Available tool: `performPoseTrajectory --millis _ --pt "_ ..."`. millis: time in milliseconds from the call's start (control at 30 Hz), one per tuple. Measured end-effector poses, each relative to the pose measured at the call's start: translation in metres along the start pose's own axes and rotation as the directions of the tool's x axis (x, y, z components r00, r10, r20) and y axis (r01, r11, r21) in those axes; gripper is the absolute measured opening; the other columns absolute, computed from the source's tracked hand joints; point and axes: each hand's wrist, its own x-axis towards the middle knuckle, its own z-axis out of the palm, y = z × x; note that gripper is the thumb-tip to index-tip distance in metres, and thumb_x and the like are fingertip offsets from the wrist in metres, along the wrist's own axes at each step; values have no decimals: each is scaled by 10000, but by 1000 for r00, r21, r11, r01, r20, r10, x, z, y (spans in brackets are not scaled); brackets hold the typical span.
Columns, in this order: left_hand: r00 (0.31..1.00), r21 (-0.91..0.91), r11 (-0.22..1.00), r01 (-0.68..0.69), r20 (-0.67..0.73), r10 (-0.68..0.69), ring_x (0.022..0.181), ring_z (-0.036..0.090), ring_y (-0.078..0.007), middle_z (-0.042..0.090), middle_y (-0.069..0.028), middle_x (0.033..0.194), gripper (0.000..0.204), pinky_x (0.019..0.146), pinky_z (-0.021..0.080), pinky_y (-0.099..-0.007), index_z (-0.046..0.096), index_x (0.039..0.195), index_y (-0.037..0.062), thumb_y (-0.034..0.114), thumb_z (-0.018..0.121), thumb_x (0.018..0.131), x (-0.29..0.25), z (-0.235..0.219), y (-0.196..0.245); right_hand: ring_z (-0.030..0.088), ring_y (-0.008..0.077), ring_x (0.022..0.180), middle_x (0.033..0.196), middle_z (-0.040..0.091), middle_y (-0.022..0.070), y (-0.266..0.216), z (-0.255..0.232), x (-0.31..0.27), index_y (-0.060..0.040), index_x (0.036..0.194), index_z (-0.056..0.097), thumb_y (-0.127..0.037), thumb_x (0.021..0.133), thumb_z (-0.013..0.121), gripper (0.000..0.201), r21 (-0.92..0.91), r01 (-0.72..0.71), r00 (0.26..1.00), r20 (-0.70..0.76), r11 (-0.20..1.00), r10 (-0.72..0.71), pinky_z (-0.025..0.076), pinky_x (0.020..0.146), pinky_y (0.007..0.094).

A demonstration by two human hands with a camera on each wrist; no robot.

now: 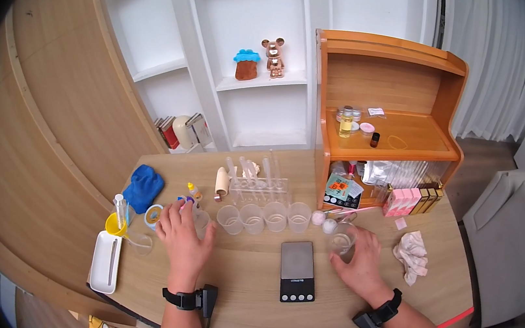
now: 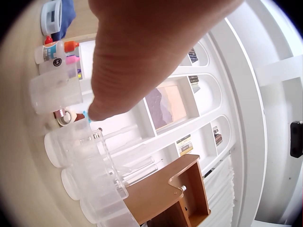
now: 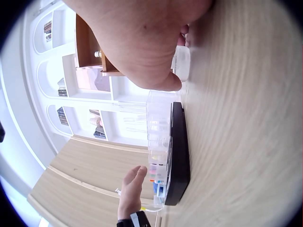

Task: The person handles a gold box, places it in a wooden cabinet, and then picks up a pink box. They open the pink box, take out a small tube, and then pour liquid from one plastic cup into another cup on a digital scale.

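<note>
Thin clear cup at the right, feather-light grip called for

And here is the right hand (image 1: 362,260), thumb on one side and fingers on the other, pinching a clear plastic cup (image 1: 339,242) on the right of the table, just right of the digital scale (image 1: 298,261); over to the left, the left hand (image 1: 184,243) is loosely spread beside a frosted cup (image 2: 56,92), and whether any fingertip touches that one, nobody can tell from here.

The cup in the right hand looks very light; its wall should be springy rather than brittle, likely to bow under a hard squeeze; smooth plastic, so perhaps a touch slippery, and easily knocked over; the best hold looks to be mid-wall, thumb opposite fingers, the rim left free, the pressure gentle.

Now to the angles! The head view gives the whole layout: four cups (image 1: 253,219) lined up at the middle, the test tube rack (image 1: 259,188) beyond them, the crumpled cloth (image 1: 411,256) far over at the right; the left wrist view brings out the cups' tall side walls and the bottle with the orange cap (image 2: 51,52), but the left fingertips are out of sight; the right wrist view gets down low, showing the scale's dark edge and the cup between thumb and fingers, right at the tabletop (image 3: 241,118).
</note>
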Motion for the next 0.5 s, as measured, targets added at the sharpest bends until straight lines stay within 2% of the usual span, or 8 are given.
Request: performPoseTrajectory --millis 67,133,367,467,500 --pt "999 50 998 26 31 -27 1474 413 -414 540 -178 1513 774 1228 265 -601 605 1444 12 306 898 791 -2 -5 2 523 404 1319 1364 610 186 -1 -1 0 -42 1386 565 -229 787 863 694 26 -19 1000 1 999 19 377 1138 525" --pt "990 100 995 25 135 -39 1464 423 -411 543 -186 1507 768 1223 276 -592 613 1408 -10 293 908 766 -6 -2 0 522 405 1322 1368 608 187 0 -2 1 -41 1391 561 -225 785 865 702 22 -18 1000 8 1000 18 377 1141 526" --pt "996 58 997 42 78 -47 1464 422 -401 547 -153 1481 698 1214 293 -579 645 1315 35 284 919 724 -6 10 -10 523 406 1329 1379 605 188 3 -2 -1 -49 1383 563 -224 790 865 688 16 -10 1000 10 1000 10 382 1143 525" --pt "996 65 995 78 42 -81 1423 454 -402 586 -144 1419 659 1200 300 -581 642 1291 38 251 914 729 -5 5 -6 525 406 1329 1379 606 186 2 -4 0 -55 1374 569 -234 803 863 667 12 -35 999 31 999 34 384 1142 525" --pt "988 73 986 152 14 -153 1403 470 -392 605 -130 1382 642 1195 303 -577 640 1284 54 237 912 731 -4 3 -5 525 406 1329 1379 606 186 2 -4 0 -55 1374 569 -234 803 863 667 10 -43 999 23 999 43 384 1142 525"
